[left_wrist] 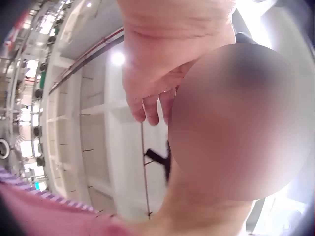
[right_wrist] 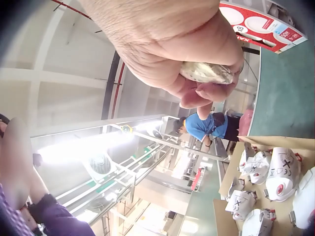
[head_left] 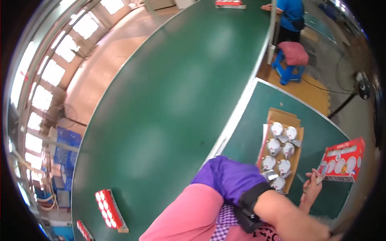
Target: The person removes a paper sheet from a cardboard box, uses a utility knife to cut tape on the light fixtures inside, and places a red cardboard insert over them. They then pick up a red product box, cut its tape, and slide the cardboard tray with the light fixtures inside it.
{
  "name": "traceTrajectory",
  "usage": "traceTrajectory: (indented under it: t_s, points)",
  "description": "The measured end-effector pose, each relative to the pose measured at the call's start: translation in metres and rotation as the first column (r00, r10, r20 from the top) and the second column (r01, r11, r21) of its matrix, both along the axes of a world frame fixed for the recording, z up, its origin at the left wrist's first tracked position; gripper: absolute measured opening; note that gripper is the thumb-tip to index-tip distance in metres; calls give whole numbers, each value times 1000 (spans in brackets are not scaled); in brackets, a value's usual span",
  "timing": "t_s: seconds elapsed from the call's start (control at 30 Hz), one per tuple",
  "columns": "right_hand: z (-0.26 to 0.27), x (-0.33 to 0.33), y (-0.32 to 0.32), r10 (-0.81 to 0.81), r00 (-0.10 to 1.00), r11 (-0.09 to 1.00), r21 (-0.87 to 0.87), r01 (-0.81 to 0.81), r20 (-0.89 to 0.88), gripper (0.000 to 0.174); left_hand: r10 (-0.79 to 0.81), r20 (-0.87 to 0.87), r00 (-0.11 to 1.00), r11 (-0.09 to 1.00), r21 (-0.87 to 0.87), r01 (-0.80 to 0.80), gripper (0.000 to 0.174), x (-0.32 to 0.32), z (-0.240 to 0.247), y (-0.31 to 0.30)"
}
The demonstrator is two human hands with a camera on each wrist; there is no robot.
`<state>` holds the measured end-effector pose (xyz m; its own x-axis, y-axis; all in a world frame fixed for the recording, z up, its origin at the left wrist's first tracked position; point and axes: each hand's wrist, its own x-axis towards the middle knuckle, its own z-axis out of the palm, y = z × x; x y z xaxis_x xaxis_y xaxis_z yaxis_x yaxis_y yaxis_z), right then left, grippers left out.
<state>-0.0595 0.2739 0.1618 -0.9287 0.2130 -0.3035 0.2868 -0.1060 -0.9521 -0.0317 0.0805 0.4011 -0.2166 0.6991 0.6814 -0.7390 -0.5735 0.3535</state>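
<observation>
My right hand [head_left: 311,188], [right_wrist: 172,44] pinches a crumpled whitish piece [head_left: 320,179], [right_wrist: 206,73] between thumb and fingers, at the lower left edge of a red printed box [head_left: 341,162], [right_wrist: 263,27]. Left of that hand, an open cardboard box [head_left: 296,160], [right_wrist: 221,221] holds several white, round-topped items [head_left: 274,145], [right_wrist: 283,174] in two rows, with silvery parts between them. My left hand [left_wrist: 167,54] is raised beside a blurred round area, fingers hanging loosely; what lies behind the blur is hidden. In the head view only its forearm and purple sleeve show.
A long green table [head_left: 173,104] runs along the left, with red boxes [head_left: 109,209] at its near end and another [head_left: 230,4] at its far end. A person in blue [head_left: 290,14] stands beyond a blue stool [head_left: 287,72]. A black fan [head_left: 362,85] stands right.
</observation>
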Motion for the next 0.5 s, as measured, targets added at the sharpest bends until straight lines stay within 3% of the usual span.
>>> traceTrajectory:
  t_s: [0.07, 0.13, 0.17, 0.2, 0.23, 0.27, 0.3, 0.33, 0.37, 0.43, 0.5]
  points:
    - [-4, -7, -5, -36, 998, 998, -49, 33, -59, 23, 75, -247, 966, 984, -136, -112, 47, 7, -28, 2]
    - [-7, -4, 3, -53, 998, 999, -11, 53, -37, 23, 356, -526, 773, 845, -173, -507, 29, -10, -56, -19]
    - [-6, -5, 6, -64, 998, 998, 4, 64, -11, 23, 247, -621, 744, 759, -353, -547, 29, -22, -70, -40]
    - [-8, -6, 7, -73, 997, 997, 29, 72, 8, 23, 261, -583, 769, 645, -487, -589, 23, -30, -88, -54]
    - [-9, -6, 9, -76, 997, 996, 56, 74, 29, 23, 283, -631, 722, 367, -625, -689, 21, -40, -98, -75]
    - [-8, -6, 9, -70, 996, 995, 71, 65, 61, 23, 457, -503, 733, 157, -766, -623, 20, -45, -140, -87]
    - [-9, -7, 5, -59, 994, 996, 77, 52, 90, 23, 484, -703, 521, -196, -667, -719, 20, -55, -174, -101]
    - [-17, -9, 3, -43, 995, 994, 100, 34, 91, 24, 510, -746, 427, -410, -648, -642, 27, -64, -212, -119]
    - [-26, -12, 1, -19, 995, 993, 117, 8, 93, 25, 422, -833, 358, -551, -549, -628, 45, -72, -243, -136]
    - [-40, -23, -7, 50, 991, 994, 88, -62, 127, 29, 474, -798, 373, -684, -600, -414, 63, -76, -298, -151]
    - [-61, -37, -14, 76, 990, 984, 152, -94, 120, 30, 441, -779, 446, -682, -614, -397, 68, -69, -305, -138]
